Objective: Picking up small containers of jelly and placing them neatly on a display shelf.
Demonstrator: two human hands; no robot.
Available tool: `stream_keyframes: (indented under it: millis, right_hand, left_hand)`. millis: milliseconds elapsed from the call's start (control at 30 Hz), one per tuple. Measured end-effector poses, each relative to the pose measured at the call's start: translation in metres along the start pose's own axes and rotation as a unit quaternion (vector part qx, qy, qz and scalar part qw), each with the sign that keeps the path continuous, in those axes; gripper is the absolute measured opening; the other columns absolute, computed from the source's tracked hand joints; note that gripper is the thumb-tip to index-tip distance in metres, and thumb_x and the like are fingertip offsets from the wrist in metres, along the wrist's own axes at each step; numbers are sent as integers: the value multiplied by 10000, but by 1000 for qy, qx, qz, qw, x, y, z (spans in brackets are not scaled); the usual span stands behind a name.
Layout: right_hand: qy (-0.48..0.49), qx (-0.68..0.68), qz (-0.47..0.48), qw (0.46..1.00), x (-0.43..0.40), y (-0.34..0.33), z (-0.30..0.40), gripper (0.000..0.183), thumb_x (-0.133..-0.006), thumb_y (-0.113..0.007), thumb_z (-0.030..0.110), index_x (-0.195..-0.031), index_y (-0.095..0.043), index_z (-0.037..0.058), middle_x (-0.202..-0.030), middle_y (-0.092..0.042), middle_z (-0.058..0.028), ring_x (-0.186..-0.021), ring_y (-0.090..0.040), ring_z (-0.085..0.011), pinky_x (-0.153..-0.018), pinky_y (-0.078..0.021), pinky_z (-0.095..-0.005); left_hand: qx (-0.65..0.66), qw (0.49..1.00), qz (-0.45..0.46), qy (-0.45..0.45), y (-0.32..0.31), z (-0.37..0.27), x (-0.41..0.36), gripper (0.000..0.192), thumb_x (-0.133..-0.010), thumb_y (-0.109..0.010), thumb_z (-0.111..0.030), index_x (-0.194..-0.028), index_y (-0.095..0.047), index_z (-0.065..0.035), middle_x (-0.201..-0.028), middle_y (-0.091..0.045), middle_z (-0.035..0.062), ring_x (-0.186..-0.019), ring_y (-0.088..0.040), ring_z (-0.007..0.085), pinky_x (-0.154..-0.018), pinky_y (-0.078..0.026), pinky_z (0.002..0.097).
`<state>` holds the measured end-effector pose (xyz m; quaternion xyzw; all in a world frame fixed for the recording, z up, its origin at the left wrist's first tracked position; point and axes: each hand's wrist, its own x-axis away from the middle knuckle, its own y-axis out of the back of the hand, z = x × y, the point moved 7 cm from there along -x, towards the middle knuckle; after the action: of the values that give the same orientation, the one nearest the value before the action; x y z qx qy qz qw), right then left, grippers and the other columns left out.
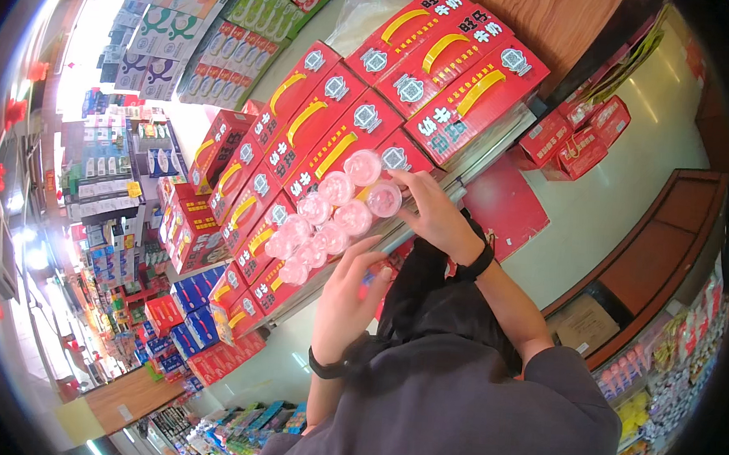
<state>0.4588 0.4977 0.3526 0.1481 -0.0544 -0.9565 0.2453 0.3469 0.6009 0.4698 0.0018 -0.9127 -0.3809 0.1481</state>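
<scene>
Small round, clear plastic containers with pink showing in them stand in two slanting rows on top of red milk cartons [328,156]. At the right end of the near row is one pink container [383,199]. The thumb and index finger of my right hand [435,215] are at its right edge; whether they grip it cannot be made out. My left hand [350,297] hangs beside the row's near side, fingers apart and nothing in it. Close to its fingertips is another pink container [333,237]. The containers at the left end crowd together and overlap in view.
More red milk cartons [461,103] with yellow handles form a block at the back right. A metal-edged ledge [490,150] runs along their near side. Blue boxes [193,311] stand at the left. A brown wooden counter [657,240] curves along the right. Stocked shelves [113,186] line the far left.
</scene>
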Motion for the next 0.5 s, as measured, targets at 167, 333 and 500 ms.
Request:
stream_keyframes:
  millis: [167,333,500]
  right_hand:
    - [-1,-3,-7,1000,3,-2,-6,616,-842,-745,8,-1401,-492,62,-1139,-601,-165,-1078,-628,-327,-933,-518,-404]
    - [-10,18,1,1000,3,-5,0,646,-839,-745,11,-1424,-476,60,-1164,-606,-166,-1087,-614,-345,-951,-507,-416]
    - [19,64,-17,998,7,-7,3,700,-838,-760,32,-1460,-438,44,-1241,-604,-184,-1148,-590,-355,-1000,-479,-428]
  left_hand:
    - [27,999,26,-1,-2,3,5,228,-972,-642,-110,-1171,-630,0,-1349,-623,157,-1249,-608,342,-1036,-476,396]
    - [-7,997,41,-66,8,1,17,236,-967,-650,-104,-1178,-629,0,-1319,-640,159,-1213,-626,340,-1015,-490,399]
    - [-14,993,43,-112,29,8,33,260,-966,-650,-107,-1204,-630,-5,-1300,-649,164,-1209,-626,340,-1013,-490,397]
